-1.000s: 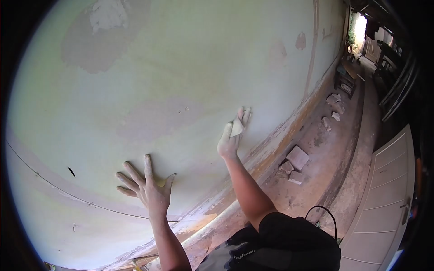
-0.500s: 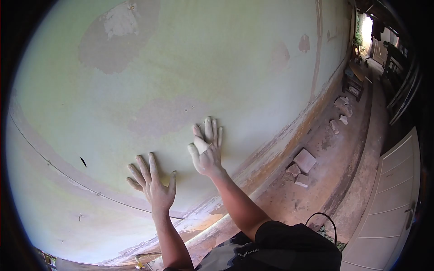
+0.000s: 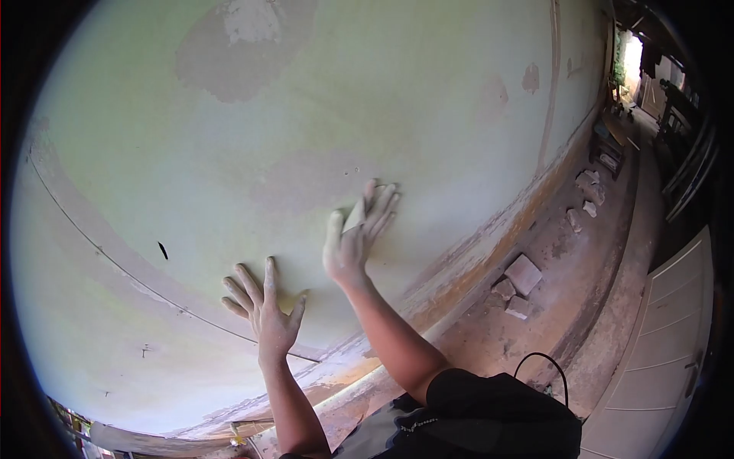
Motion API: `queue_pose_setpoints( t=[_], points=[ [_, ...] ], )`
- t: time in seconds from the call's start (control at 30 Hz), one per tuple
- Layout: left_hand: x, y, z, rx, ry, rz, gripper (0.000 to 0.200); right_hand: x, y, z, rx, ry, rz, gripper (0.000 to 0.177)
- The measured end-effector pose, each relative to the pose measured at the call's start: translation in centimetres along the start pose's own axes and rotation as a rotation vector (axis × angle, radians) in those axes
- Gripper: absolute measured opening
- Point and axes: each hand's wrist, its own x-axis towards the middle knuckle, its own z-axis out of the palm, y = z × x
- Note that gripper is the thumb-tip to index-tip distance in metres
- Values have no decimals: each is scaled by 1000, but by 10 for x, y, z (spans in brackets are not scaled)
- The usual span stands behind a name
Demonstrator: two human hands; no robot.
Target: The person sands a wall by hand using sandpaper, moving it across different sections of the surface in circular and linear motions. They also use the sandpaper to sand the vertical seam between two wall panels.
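Head view. I see the left hand [image 3: 269, 321] flat on the pale green wall [image 3: 428, 115], near its lower edge, with its fingers [image 3: 246, 284] spread apart and holding nothing. The right hand [image 3: 350, 243] lies higher on the wall and just to the right. Its fingers [image 3: 380, 205] are extended and close together, pressing a small pale sandpaper piece [image 3: 354, 217] against the plaster, with the thumb alongside. The sandpaper piece sits at mid-height on the wall, below a grey filler patch [image 3: 229, 65] near the top edge. Along the wall's foot I note the worn orange base strip [image 3: 489, 245] and stone blocks [image 3: 524, 274] on the floor [image 3: 566, 306]. A white door [image 3: 673, 329] is at the right.
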Motion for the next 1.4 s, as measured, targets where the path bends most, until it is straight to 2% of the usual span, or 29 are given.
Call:
queue_pose_setpoints(
  t=[0.03, 0.07, 0.13, 0.23, 0.27, 0.37, 0.4, 0.47, 0.5, 0.57, 0.63, 0.67, 0.7, 0.8, 0.83, 0.9, 0.97, 1.0, 1.07, 1.17, 1.2, 1.23, 1.27, 1.3, 1.37, 1.4],
  points=[
    [0, 0, 1, 0, -2, 5, 96, -16, -12, 7, -35, -58, -105, 76],
    [-2, -1, 2, 9, 22, 14, 94, -20, -9, 3, -36, -55, -102, 76],
    [-2, -8, 1, 21, 67, 23, 92, -14, 3, -5, -28, -212, -186, 73],
    [-13, -31, -14, 79, 121, -4, 87, 25, 56, -20, -52, 2, -42, 70],
    [-19, -38, -24, 78, 125, -14, 87, 38, 92, -22, 45, 124, -35, 68],
    [-29, -66, -47, 52, 93, -31, 85, 75, 222, -23, 215, 256, 166, 66],
    [-35, -77, -51, 47, 90, -37, 84, 73, 207, -20, 215, 248, 155, 66],
    [-42, -94, -54, 30, 78, -42, 82, 66, 158, -25, 270, 214, 356, 66],
    [-42, -99, -54, 8, 73, -26, 80, 48, 125, -9, 265, 236, 243, 66],
    [-42, -104, -55, -50, 59, 1, 77, -7, 24, 12, 164, 122, 57, 72],
    [-44, -111, -55, -109, 44, 31, 77, -73, -45, 31, 72, -43, -142, 74],
    [-44, -116, -55, -155, 37, 61, 77, -110, -58, 41, -34, -144, -258, 72],
    [-44, -122, -55, -193, 27, 87, 75, -137, -65, 45, -143, -244, -372, 70],
    [-44, -135, -61, -239, -50, 171, 74, -146, -25, 45, -56, -243, -335, 67],
    [-44, -139, -65, -293, -123, 171, 74, -137, -11, 46, 48, -115, -346, 65],
    [-44, -146, -67, -350, -126, 211, 73, -116, 19, 44, 108, 58, -308, 63],
    [-48, -155, -63, -387, -94, 288, 71, -96, 58, 37, 207, 177, 24, 64],
    [-53, -160, -60, -403, -99, 282, 71, -96, 79, 34, 191, 171, 20, 64],
    [-55, -166, -56, -473, -85, 298, 69, -92, 106, 33, 393, 110, 389, 66],
    [-67, -169, -39, -521, 39, 217, 68, -133, -27, 55, 297, 94, 189, 69],
    [-67, -169, -36, -519, 25, 240, 68, -152, -64, 65, 228, 90, 110, 70],
    [-66, -168, -32, -467, 150, 153, 70, -173, -94, 75, 185, 65, 9, 72],
    [-64, -168, -30, -414, 276, 65, 72, -189, -109, 81, 140, 36, -89, 73],
    [-61, -168, -32, -418, 329, 31, 77, -196, -109, 84, 136, 52, -73, 73],
    [-58, -169, -39, -352, 308, 49, 79, -201, -104, 87, 132, 14, -192, 73],
    [-58, -170, -42, -285, 300, 47, 81, -199, -93, 85, 138, 17, -179, 73]
  ],
)
